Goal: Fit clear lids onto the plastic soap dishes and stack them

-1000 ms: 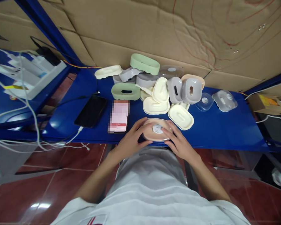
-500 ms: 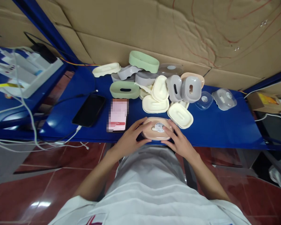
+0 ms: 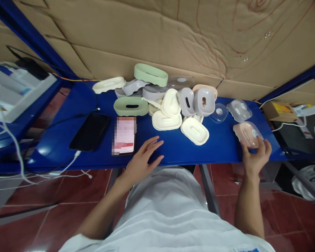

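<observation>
My right hand (image 3: 256, 155) grips the near edge of a pink soap box (image 3: 245, 133) with a clear lid, at the right end of the table. A round label shows on that lid, partly behind my fingers. My left hand (image 3: 145, 157) hovers at the table's front edge, fingers apart, holding nothing. Beyond the pink box lies a clear-lidded whitish soap box (image 3: 238, 109). Left of that rests a clear lid (image 3: 219, 113) with a round sticker. Cream trays (image 3: 195, 131) and grey soap box bases (image 3: 204, 99) are heaped at the middle of the table.
Green bases (image 3: 131, 106) sit in the pile against the cardboard wall (image 3: 136, 38). Two phones lie on the left: one lit (image 3: 124, 136), one dark (image 3: 89, 132) with a white cable (image 3: 75, 159). A cardboard box (image 3: 280, 111) stands past the right end of the blue table (image 3: 170, 150).
The pink soap box has gone from between both hands at the front middle to the far right, in my right hand. My left hand has come off it. The camera view has shifted slightly.
</observation>
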The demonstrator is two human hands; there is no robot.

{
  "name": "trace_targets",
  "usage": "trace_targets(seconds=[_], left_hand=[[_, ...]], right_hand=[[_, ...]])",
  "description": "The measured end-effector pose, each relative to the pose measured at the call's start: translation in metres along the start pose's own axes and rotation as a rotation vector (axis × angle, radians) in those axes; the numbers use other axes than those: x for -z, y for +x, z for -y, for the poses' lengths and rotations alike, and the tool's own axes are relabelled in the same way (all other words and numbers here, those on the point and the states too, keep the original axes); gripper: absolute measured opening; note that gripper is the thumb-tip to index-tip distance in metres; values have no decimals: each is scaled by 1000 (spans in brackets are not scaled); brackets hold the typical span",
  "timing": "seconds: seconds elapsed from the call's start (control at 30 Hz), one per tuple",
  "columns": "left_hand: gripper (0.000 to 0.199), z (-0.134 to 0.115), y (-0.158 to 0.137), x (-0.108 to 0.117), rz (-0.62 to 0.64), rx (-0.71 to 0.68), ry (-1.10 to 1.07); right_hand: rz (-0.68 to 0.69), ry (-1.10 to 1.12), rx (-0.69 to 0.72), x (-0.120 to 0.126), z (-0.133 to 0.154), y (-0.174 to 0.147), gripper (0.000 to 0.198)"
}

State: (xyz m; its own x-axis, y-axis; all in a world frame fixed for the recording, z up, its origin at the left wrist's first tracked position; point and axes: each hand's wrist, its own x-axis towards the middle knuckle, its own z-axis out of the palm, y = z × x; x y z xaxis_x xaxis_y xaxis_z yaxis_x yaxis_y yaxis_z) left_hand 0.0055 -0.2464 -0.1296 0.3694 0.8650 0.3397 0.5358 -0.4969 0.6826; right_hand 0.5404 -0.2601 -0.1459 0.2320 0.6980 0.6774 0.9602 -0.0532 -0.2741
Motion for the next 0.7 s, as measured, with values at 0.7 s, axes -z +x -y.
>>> trace_targets(seconds=[0.7], left_hand=[[48, -2, 19, -3, 27, -67, 262]], right_hand=[[540, 260, 547, -44, 186, 30, 52]])
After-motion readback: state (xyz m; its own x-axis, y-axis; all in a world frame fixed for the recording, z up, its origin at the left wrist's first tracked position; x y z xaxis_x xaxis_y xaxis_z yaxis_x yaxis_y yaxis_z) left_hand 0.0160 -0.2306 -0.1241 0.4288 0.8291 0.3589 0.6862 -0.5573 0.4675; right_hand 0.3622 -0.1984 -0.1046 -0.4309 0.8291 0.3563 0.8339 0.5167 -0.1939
